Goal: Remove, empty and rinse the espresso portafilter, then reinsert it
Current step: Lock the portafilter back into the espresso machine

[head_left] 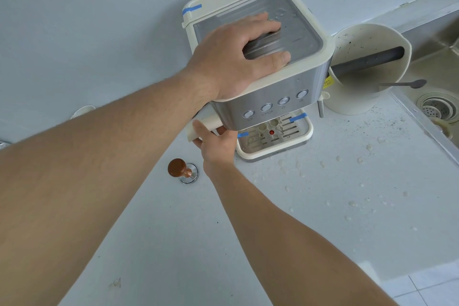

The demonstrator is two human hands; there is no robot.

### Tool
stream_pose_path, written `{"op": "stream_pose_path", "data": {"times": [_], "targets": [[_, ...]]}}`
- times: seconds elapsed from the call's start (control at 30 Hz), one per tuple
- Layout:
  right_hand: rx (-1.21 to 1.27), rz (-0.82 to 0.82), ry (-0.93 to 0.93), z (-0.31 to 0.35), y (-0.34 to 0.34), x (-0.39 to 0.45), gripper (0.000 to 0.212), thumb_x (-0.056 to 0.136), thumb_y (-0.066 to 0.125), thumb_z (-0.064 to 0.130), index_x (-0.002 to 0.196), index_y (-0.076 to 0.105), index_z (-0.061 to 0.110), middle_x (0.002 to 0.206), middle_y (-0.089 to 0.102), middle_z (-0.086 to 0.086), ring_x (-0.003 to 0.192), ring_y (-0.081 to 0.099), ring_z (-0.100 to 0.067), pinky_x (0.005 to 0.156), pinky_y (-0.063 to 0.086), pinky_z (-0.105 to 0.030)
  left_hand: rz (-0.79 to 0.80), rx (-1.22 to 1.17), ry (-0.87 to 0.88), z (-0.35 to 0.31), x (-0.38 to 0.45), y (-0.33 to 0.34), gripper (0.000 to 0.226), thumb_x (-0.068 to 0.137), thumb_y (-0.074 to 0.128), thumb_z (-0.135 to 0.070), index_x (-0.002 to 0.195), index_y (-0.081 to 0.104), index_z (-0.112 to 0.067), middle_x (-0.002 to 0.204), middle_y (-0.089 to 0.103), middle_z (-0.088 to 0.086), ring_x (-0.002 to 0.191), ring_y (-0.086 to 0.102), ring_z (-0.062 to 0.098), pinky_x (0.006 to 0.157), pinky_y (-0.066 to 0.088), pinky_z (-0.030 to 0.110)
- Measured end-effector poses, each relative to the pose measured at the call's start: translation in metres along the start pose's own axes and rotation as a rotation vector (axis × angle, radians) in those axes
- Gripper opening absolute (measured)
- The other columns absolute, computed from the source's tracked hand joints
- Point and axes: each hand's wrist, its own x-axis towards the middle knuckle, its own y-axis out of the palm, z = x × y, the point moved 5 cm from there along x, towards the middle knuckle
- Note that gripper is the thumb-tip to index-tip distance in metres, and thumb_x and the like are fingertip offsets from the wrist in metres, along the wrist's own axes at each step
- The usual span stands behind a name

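A cream and steel espresso machine (285,97) stands on the white counter. My left hand (238,57) lies flat on its ribbed metal top, fingers spread and pressing down. My right hand (216,141) is wrapped around the cream portafilter handle (208,123), which sticks out to the left from under the machine's front. The portafilter's basket end is hidden beneath the machine body. Below the group head sits the drip tray (305,135) with a slotted grille and a red float.
A wooden-knobbed tamper (181,170) stands on the counter to the left of the tray. A cream knock box (367,67) with a dark bar sits to the right of the machine. A sink (434,107) with a drain lies at the far right. Water drops and coffee specks dot the counter.
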Motion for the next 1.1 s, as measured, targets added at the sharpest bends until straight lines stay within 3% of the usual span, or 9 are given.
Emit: {"op": "stream_pose_path", "data": {"times": [0.13,0.23,0.4,0.6,0.8,1.1], "targets": [[-0.001,0.030,0.015,0.001,-0.012,-0.009,0.050,0.075,0.079,-0.001,0.110,0.056,0.025,0.104,0.065,-0.001,0.084,0.071,-0.011,0.066,0.061,-0.035,0.001,-0.008,-0.009,0.000,0.000,0.001,0.068,0.072,0.055,-0.069,0.134,0.054,-0.041,0.154,0.040,-0.012,0.139,0.035,0.000,0.116,0.026,0.032],[-0.035,0.068,0.024,0.001,-0.027,-0.019,0.046,0.075,0.076,-0.005,0.109,0.056,0.019,0.093,0.066,0.000,0.080,0.068,-0.014,0.074,0.061,-0.049,-0.003,-0.015,-0.012,0.001,0.000,0.001,0.068,0.072,0.056,-0.069,0.134,0.054,-0.041,0.154,0.039,-0.012,0.139,0.035,0.000,0.116,0.026,0.031],[-0.090,0.147,0.030,0.007,-0.051,-0.031,0.046,0.072,0.069,-0.009,0.101,0.060,0.025,0.076,0.066,0.001,0.076,0.062,-0.021,0.070,0.047,-0.047,-0.005,-0.016,-0.015,0.001,0.000,0.001,0.067,0.072,0.056,-0.068,0.133,0.054,-0.042,0.154,0.039,-0.013,0.138,0.035,-0.002,0.116,0.026,0.030],[-0.150,0.179,0.060,0.005,-0.052,-0.034,0.049,0.077,0.071,-0.010,0.107,0.057,0.026,0.079,0.066,0.001,0.082,0.064,-0.023,0.072,0.050,-0.046,-0.002,-0.015,-0.010,0.001,0.000,0.001,0.069,0.072,0.055,-0.069,0.134,0.054,-0.040,0.154,0.040,-0.012,0.138,0.035,-0.002,0.116,0.026,0.030],[-0.136,0.148,0.043,0.005,-0.038,-0.023,0.046,0.078,0.074,-0.010,0.103,0.054,0.023,0.092,0.064,-0.007,0.075,0.067,-0.015,0.063,0.059,-0.035,0.004,-0.002,-0.004,0.001,0.000,0.001,0.068,0.074,0.055,-0.069,0.135,0.054,-0.039,0.155,0.039,-0.010,0.139,0.034,0.001,0.116,0.025,0.031],[-0.139,0.078,-0.024,0.008,-0.027,-0.004,0.052,0.075,0.078,-0.006,0.103,0.055,0.032,0.096,0.065,-0.004,0.081,0.068,-0.013,0.074,0.062,-0.048,0.015,-0.004,-0.011,0.000,0.000,0.000,0.064,0.076,0.057,-0.065,0.135,0.053,-0.040,0.155,0.038,-0.011,0.140,0.034,0.001,0.117,0.025,0.032]]}}
